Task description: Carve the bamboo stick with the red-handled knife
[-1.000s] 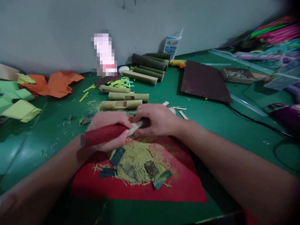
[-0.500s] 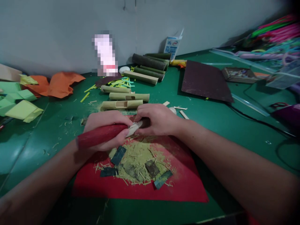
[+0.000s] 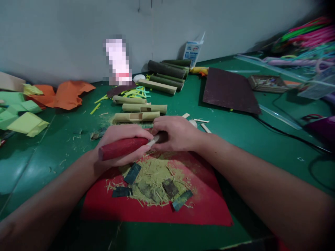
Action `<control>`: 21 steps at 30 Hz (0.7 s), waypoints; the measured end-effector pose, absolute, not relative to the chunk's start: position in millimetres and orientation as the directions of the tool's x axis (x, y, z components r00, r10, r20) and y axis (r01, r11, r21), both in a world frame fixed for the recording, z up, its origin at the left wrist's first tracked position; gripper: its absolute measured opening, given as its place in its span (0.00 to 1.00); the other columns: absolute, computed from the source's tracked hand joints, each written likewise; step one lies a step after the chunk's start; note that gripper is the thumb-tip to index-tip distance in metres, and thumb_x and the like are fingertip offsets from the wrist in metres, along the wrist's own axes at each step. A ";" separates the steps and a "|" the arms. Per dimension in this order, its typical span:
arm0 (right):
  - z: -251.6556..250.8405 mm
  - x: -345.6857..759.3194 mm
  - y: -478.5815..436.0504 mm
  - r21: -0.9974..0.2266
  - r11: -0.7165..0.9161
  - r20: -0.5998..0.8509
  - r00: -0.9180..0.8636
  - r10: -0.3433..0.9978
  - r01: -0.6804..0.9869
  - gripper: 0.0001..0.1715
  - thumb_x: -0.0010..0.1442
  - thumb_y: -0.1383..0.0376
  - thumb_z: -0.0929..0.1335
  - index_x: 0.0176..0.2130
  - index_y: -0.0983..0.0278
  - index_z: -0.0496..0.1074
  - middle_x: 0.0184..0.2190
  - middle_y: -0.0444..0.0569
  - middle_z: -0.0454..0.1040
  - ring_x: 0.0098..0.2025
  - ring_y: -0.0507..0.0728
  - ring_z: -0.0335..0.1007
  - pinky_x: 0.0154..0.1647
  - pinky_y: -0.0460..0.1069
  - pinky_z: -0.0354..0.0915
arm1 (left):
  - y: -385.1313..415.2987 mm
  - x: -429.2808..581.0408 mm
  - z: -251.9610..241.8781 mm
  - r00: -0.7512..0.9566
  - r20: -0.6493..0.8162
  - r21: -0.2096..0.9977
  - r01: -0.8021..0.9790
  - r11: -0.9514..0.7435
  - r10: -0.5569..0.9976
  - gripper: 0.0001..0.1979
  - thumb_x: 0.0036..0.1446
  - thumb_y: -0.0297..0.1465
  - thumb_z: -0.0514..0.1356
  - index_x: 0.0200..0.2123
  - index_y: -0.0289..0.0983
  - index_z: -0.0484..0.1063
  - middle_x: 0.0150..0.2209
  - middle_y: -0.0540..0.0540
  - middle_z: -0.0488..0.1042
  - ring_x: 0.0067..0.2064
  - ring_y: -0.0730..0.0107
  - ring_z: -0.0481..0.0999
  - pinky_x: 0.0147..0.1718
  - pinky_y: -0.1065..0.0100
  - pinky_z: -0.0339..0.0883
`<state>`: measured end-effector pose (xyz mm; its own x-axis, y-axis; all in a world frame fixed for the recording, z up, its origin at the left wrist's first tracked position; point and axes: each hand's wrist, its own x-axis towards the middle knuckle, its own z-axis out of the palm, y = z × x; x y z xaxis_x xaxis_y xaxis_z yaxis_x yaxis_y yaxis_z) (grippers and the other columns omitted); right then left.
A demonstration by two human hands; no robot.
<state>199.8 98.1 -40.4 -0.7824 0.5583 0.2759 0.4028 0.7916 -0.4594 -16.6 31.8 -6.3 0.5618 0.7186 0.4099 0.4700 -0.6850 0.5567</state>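
My left hand (image 3: 121, 132) is closed around a thick red handle (image 3: 124, 148), its narrow end pointing to the right. Whatever tool tip it carries is mostly hidden by my fingers. My right hand (image 3: 176, 134) pinches a short pale piece, which looks like bamboo (image 3: 154, 140), with a dark hollow beside it. Both hands meet over the back edge of a red sheet (image 3: 204, 209). Yellowish dust and shavings (image 3: 154, 167) are heaped on the sheet, along with several dark green strips of bamboo skin (image 3: 133, 173).
Beyond my hands lie notched bamboo tubes (image 3: 146, 116), with darker uncut ones (image 3: 167, 69) behind. A brown sheet (image 3: 230, 90) and a black cable (image 3: 288, 134) are to the right. Crumpled orange paper (image 3: 72, 94) is at left; a drink carton (image 3: 192, 52) stands by the wall.
My left hand and the red handle have shifted right, closer to my right hand. Less of the pale piece shows between them. My right hand has barely moved.
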 end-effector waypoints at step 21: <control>-36.7 201.5 98.9 -0.464 0.788 0.232 -0.803 0.549 0.405 0.15 0.52 0.56 0.75 0.37 0.63 0.77 0.31 0.43 0.71 0.34 0.52 0.65 0.33 0.47 0.52 | 30.3 -14.4 -11.0 0.492 0.494 0.543 0.469 -0.697 0.717 0.04 0.53 0.29 0.61 0.33 0.43 0.75 0.30 0.49 0.80 0.30 0.67 0.80 0.31 0.66 0.74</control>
